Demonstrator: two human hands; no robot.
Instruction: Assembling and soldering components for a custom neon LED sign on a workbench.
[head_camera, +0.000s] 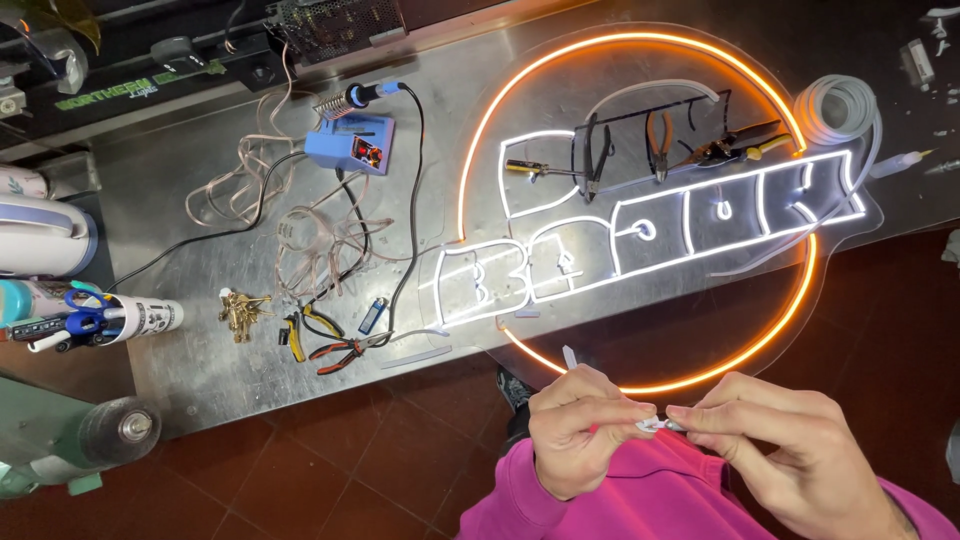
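1. Small white strip piece (655, 424) pinched between both hands, held over the floor just short of the bench (180, 370).
2. Left hand (580, 430) and right hand (790, 440): fingers closed on its ends.
3. I judge trimming or fitting under way; the next move needs a steady grip.
4. Lit neon sign (640, 210) lies beyond.

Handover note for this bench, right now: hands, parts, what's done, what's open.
Left hand: closed, pinching one end of a small white piece, held above the floor in front of the bench.
Right hand: pinching the other end of the same piece.
Neon sign: flat on the steel bench, orange ring and white letters lit.
On the sign: pliers, a small screwdriver, other hand tools.
Nearby: coil of white tubing, blue soldering station, red-handled cutters.
Done: sign lights up.
Open: the small piece is not yet fitted anywhere.
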